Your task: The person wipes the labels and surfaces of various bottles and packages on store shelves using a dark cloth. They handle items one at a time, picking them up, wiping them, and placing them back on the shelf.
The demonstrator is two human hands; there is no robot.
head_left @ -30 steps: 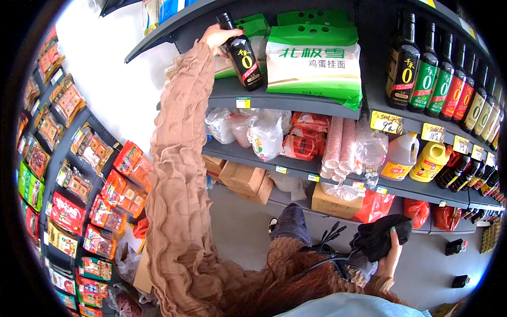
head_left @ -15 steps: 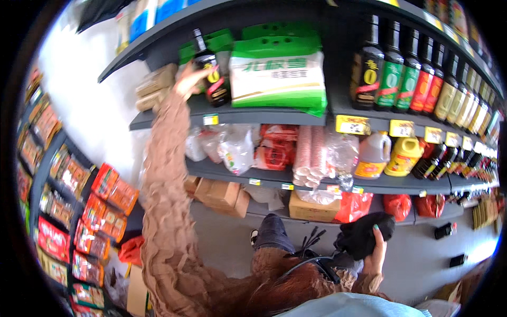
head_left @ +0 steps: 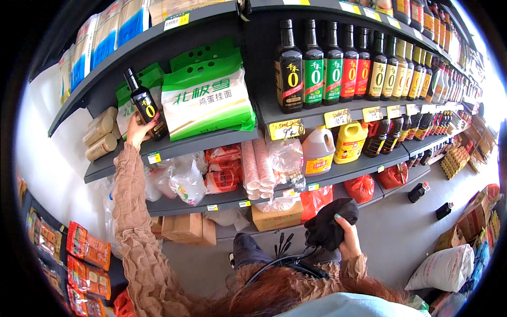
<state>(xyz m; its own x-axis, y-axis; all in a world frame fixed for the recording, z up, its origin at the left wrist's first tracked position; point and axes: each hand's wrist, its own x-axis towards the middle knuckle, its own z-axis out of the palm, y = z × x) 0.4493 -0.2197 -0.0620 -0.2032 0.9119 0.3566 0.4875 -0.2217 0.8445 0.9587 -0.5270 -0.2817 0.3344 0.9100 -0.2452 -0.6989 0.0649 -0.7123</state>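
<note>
My left hand (head_left: pixel 138 130) reaches to the left shelf with its fingers round the lower part of a dark sauce bottle (head_left: pixel 141 98). This bottle has a black label and leans a little, in front of green-and-white noodle packs at the shelf's left end. Whether its base rests on the shelf is hard to tell. Right beside it lies a large green-and-white noodle bag (head_left: pixel 206 100). Low in front of my body, my right hand (head_left: pixel 348 238) grips a bunched black cloth item (head_left: pixel 330 224), thumb on top. Its other fingers are mostly hidden.
Similar dark bottles (head_left: pixel 289 68) stand in a row on the right shelf. Paper-wrapped rolls (head_left: pixel 100 148) lie left of my left hand. Below are stacked paper cups (head_left: pixel 253 166), jugs (head_left: pixel 318 153) and cardboard boxes (head_left: pixel 187 228). A white sack (head_left: pixel 443 269) stands at the right.
The view has swung right, so the shelves sit further left and more bottles show. My left hand stays on the bottle; my right hand still has the black cloth item.
</note>
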